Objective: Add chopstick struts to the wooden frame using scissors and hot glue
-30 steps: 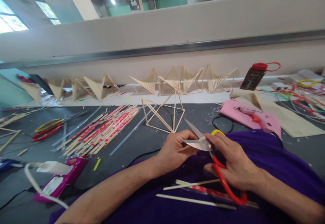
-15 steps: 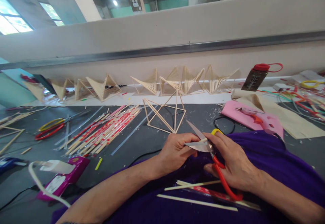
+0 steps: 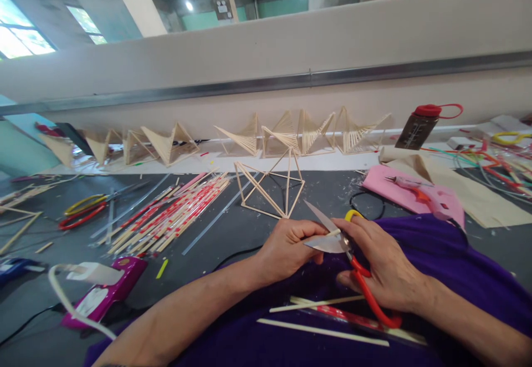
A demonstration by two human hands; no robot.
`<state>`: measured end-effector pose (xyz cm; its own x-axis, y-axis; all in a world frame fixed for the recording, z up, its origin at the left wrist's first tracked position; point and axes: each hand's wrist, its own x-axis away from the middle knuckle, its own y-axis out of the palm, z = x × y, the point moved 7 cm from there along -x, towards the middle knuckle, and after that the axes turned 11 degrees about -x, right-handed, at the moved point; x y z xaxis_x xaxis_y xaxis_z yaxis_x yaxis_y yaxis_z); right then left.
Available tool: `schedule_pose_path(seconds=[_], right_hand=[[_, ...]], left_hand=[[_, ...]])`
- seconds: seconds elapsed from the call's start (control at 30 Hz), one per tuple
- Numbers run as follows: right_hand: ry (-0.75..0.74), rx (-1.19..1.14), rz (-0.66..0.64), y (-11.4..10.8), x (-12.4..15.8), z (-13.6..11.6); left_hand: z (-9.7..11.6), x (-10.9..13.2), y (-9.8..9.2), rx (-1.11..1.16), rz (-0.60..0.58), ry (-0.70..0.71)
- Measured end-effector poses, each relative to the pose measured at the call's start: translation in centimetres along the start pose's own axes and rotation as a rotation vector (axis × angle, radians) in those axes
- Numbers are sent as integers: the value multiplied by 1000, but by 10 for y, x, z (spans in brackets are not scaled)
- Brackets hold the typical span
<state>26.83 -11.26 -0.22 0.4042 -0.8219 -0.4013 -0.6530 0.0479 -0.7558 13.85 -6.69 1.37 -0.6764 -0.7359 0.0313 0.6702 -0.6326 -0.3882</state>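
Observation:
Between the spread blades of the scissors [image 3: 328, 243] lies a short end of a wooden stick [image 3: 333, 233]. My left hand [image 3: 288, 248] pinches that stick, its fingertips beside the blades. Around the scissors' red and yellow handles my right hand [image 3: 376, 261] is wrapped. Loose pale sticks [image 3: 323, 332] and a red-marked plastic wrapper [image 3: 347, 316] rest on the purple cloth [image 3: 432, 250] below my hands. Just beyond my left hand stands an open frame of sticks [image 3: 266, 210] on the dark table.
A bundle of wrapped sticks [image 3: 166, 212], another pair of scissors [image 3: 85, 210] and a magenta power strip [image 3: 106, 292] are at the left. At the right, a glue gun [image 3: 421, 192] rests on pink material, near a bottle [image 3: 419, 128]. Several stick models [image 3: 274, 134] line the wall.
The red handle has swung slightly down and to the right, with the blades still apart. My left hand is almost unmoved.

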Motion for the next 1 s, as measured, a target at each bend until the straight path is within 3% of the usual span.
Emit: schedule_pose_path(seconds=[0.23,0.53,1.0], right_hand=[[-40,-7,-24,-1,-1,-2],[-119,-31,3,0,3,-6],[-54,-130,38,0,6,2]], left_hand=[[-12,-3,10,294,-128,-215],[-9,1,15,372,-286,-283],[-5,-2,7,251,-141,-174]])
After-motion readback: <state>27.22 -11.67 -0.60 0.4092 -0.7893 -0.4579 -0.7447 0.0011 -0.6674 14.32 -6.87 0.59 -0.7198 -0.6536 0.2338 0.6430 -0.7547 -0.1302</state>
